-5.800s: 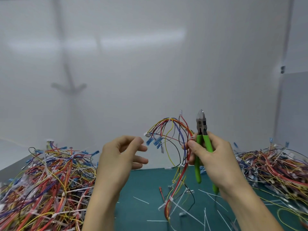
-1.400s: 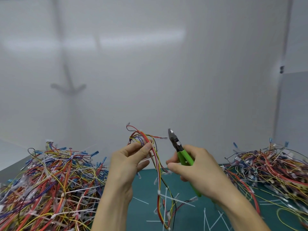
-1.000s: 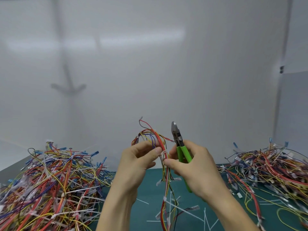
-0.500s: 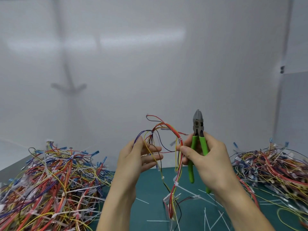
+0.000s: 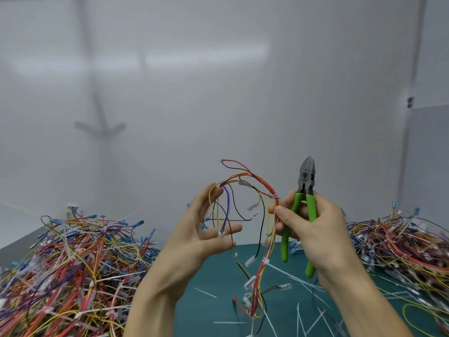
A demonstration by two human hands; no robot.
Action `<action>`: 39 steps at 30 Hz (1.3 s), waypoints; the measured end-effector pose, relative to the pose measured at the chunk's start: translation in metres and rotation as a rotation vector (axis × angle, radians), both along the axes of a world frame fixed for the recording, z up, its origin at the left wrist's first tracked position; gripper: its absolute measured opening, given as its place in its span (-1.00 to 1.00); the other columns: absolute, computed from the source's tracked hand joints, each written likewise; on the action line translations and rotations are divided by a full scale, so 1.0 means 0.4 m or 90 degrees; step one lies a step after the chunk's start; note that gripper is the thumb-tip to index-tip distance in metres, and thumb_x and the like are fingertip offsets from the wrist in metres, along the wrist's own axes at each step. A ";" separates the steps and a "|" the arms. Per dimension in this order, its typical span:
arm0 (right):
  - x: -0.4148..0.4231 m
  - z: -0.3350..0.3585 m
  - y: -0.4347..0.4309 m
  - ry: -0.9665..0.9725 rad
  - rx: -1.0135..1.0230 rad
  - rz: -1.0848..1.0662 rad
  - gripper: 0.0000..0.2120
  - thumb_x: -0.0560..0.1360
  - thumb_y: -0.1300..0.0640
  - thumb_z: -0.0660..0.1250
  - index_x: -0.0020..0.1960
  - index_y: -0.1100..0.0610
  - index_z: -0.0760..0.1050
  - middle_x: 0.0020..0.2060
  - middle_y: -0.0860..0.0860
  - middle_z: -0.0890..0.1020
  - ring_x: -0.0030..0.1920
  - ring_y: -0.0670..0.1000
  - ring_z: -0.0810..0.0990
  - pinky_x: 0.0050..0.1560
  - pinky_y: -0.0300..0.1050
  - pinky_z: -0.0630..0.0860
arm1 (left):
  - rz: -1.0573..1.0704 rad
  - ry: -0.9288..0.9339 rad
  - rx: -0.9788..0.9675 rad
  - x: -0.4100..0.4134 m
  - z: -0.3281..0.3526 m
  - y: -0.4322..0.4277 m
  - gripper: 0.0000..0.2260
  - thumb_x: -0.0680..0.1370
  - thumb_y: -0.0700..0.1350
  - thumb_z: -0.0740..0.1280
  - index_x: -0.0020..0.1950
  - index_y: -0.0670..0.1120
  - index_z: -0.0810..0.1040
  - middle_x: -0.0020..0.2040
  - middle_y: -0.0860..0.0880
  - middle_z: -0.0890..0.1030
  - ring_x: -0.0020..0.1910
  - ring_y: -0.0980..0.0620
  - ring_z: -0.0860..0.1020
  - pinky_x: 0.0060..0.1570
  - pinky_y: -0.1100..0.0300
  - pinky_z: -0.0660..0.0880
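Wire harness hangs in mid-air btw both hands, above the teal tabletop. It's a loose arch of thin red, orange, yellow, purple & black leads, w/ white ties round the red trunk and small clear connectors on the ends. Its tail trails down toward the tabletop.

Left hand is held flat-ish, fingers spread, loose strands draped across them. Right hand pinches the red trunk w/ thumb & forefinger, its other fingers curled round green-handled cutters, tip up.

2 big wire piles sit left & right. Cut ties litter the tabletop.
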State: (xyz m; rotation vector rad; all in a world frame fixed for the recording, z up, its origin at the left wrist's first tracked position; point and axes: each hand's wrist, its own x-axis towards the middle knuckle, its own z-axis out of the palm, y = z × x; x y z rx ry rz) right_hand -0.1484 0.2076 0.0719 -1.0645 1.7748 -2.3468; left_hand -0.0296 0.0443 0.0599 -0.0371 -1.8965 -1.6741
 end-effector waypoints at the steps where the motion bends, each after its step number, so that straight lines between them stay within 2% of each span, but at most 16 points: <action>1: -0.001 0.000 0.001 -0.002 -0.003 -0.003 -0.88 0.53 0.38 0.36 -0.11 0.19 0.52 -0.26 0.05 0.72 -0.39 -0.04 0.60 -0.29 -0.19 0.63 | -0.002 -0.015 -0.018 0.001 0.001 0.004 -0.10 0.41 -0.46 0.43 0.54 0.21 0.18 0.46 0.35 0.33 0.12 -0.12 0.66 0.14 0.07 0.58; 3: -0.001 0.000 0.001 -0.008 -0.013 -0.005 -0.87 0.53 0.39 0.35 -0.11 0.19 0.51 -0.27 0.03 0.72 -0.39 -0.03 0.60 -0.30 -0.19 0.62 | -0.016 -0.051 -0.036 0.002 0.000 0.010 -0.01 0.44 -0.47 0.42 0.54 0.34 0.04 0.49 0.41 0.22 0.08 -0.12 0.68 0.03 0.14 0.61; 5: -0.003 -0.001 0.000 -0.018 -0.028 -0.006 -0.87 0.52 0.41 0.35 -0.10 0.21 0.50 -0.32 0.01 0.71 -0.41 -0.04 0.60 -0.32 -0.20 0.62 | -0.003 -0.089 -0.056 0.001 -0.004 0.013 0.05 0.43 -0.43 0.45 0.53 0.39 -0.07 0.51 0.38 0.14 0.01 -0.10 0.70 -0.04 0.25 0.59; 7: -0.005 -0.002 0.000 -0.020 -0.032 -0.009 -0.88 0.53 0.40 0.35 -0.10 0.21 0.50 -0.37 -0.01 0.68 -0.41 -0.05 0.61 -0.32 -0.22 0.60 | 0.048 -0.142 -0.096 -0.002 -0.004 0.016 0.10 0.40 -0.35 0.52 0.52 0.39 -0.14 0.50 0.24 0.19 -0.05 -0.03 0.71 -0.06 0.34 0.57; 10: -0.009 -0.002 0.002 -0.023 -0.034 -0.010 -0.87 0.54 0.40 0.34 -0.10 0.20 0.50 -0.37 -0.01 0.68 -0.40 -0.05 0.61 -0.31 -0.24 0.59 | 0.115 -0.188 -0.128 -0.010 -0.008 0.015 0.08 0.38 -0.32 0.54 0.55 0.33 -0.10 0.41 0.10 0.37 -0.12 -0.05 0.71 -0.04 0.23 0.62; 13: -0.010 -0.001 0.004 -0.031 -0.037 -0.006 -0.87 0.53 0.41 0.34 -0.10 0.21 0.50 -0.33 0.02 0.70 -0.41 -0.04 0.60 -0.33 -0.24 0.59 | 0.192 -0.189 -0.136 -0.017 -0.012 0.009 -0.06 0.42 -0.34 0.49 0.58 0.19 0.03 0.18 0.04 0.53 -0.20 -0.07 0.71 -0.05 0.11 0.64; 15: -0.008 0.000 0.004 -0.036 -0.043 0.001 -0.87 0.53 0.41 0.34 -0.10 0.21 0.51 -0.31 0.05 0.71 -0.40 -0.02 0.61 -0.32 -0.22 0.60 | 0.288 -0.210 -0.196 -0.019 -0.016 0.005 -0.16 0.44 -0.26 0.48 0.56 0.12 0.11 0.05 0.07 0.58 -0.23 -0.03 0.70 -0.01 0.01 0.62; 17: -0.006 0.001 0.004 -0.036 -0.045 0.006 -0.88 0.52 0.41 0.35 -0.11 0.22 0.51 -0.31 0.05 0.71 -0.39 0.00 0.62 -0.33 -0.20 0.60 | 0.396 -0.216 -0.271 -0.022 -0.016 0.004 -0.32 0.45 -0.16 0.49 0.46 0.07 0.23 -0.04 0.10 0.59 -0.17 -0.03 0.67 0.01 -0.06 0.58; 19: -0.005 0.002 0.004 -0.034 -0.045 0.005 -0.88 0.50 0.40 0.37 -0.12 0.22 0.51 -0.33 0.07 0.69 -0.41 0.01 0.61 -0.34 -0.20 0.60 | 0.430 -0.142 -0.252 -0.022 -0.009 0.006 -0.56 0.45 -0.11 0.49 0.23 0.05 0.38 -0.12 0.06 0.58 -0.19 -0.04 0.66 -0.01 -0.12 0.58; 21: -0.005 0.003 0.003 -0.034 -0.044 0.001 -0.87 0.49 0.39 0.40 -0.14 0.21 0.51 -0.35 0.12 0.66 -0.42 0.01 0.61 -0.35 -0.18 0.61 | 0.378 -0.062 -0.199 -0.020 0.003 0.011 -0.75 0.45 -0.12 0.50 0.01 0.04 0.47 -0.23 0.02 0.61 -0.25 -0.04 0.67 -0.07 -0.15 0.60; 24: -0.003 0.002 -0.001 -0.035 -0.043 0.002 -0.87 0.46 0.39 0.43 -0.15 0.24 0.50 -0.37 0.12 0.62 -0.44 -0.01 0.59 -0.37 -0.20 0.59 | 0.204 -0.062 -0.177 -0.020 0.018 0.031 -0.90 0.47 -0.11 0.50 -0.15 -0.03 0.60 -0.28 -0.03 0.67 -0.20 -0.05 0.69 -0.05 -0.12 0.63; 27: -0.001 0.000 -0.005 -0.019 -0.024 -0.009 -0.87 0.46 0.38 0.44 -0.15 0.22 0.51 -0.33 0.17 0.65 -0.43 -0.02 0.59 -0.36 -0.20 0.59 | 0.073 -0.164 -0.225 -0.028 0.011 0.051 -0.89 0.48 0.01 0.47 -0.14 -0.02 0.67 -0.20 -0.05 0.71 -0.09 -0.08 0.68 -0.01 -0.04 0.61; 31: -0.002 -0.002 -0.006 -0.001 -0.004 -0.035 -0.87 0.47 0.37 0.44 -0.13 0.21 0.52 -0.28 0.22 0.65 -0.41 0.00 0.60 -0.30 -0.13 0.65 | -0.004 -0.243 -0.278 -0.042 -0.001 0.064 -0.89 0.54 -0.04 0.42 -0.09 -0.05 0.69 -0.14 -0.01 0.73 -0.04 -0.02 0.68 0.01 0.03 0.59; 35: -0.002 -0.006 -0.006 0.004 -0.004 -0.031 -0.87 0.47 0.37 0.43 -0.15 0.20 0.53 -0.33 0.15 0.67 -0.40 0.00 0.62 -0.31 -0.17 0.63 | -0.024 -0.251 -0.260 -0.046 -0.004 0.065 -0.90 0.57 -0.11 0.40 -0.10 -0.11 0.66 -0.18 0.02 0.71 -0.14 0.08 0.67 -0.04 0.11 0.61; 39: -0.007 -0.008 -0.008 -0.006 0.001 -0.018 -0.91 0.50 0.36 0.40 -0.13 0.23 0.52 -0.33 0.10 0.70 -0.36 0.04 0.65 -0.27 -0.13 0.66 | 0.014 -0.194 -0.156 -0.050 -0.004 0.067 -0.93 0.55 -0.21 0.40 -0.12 -0.16 0.63 -0.24 -0.04 0.68 -0.21 0.07 0.65 -0.13 0.10 0.65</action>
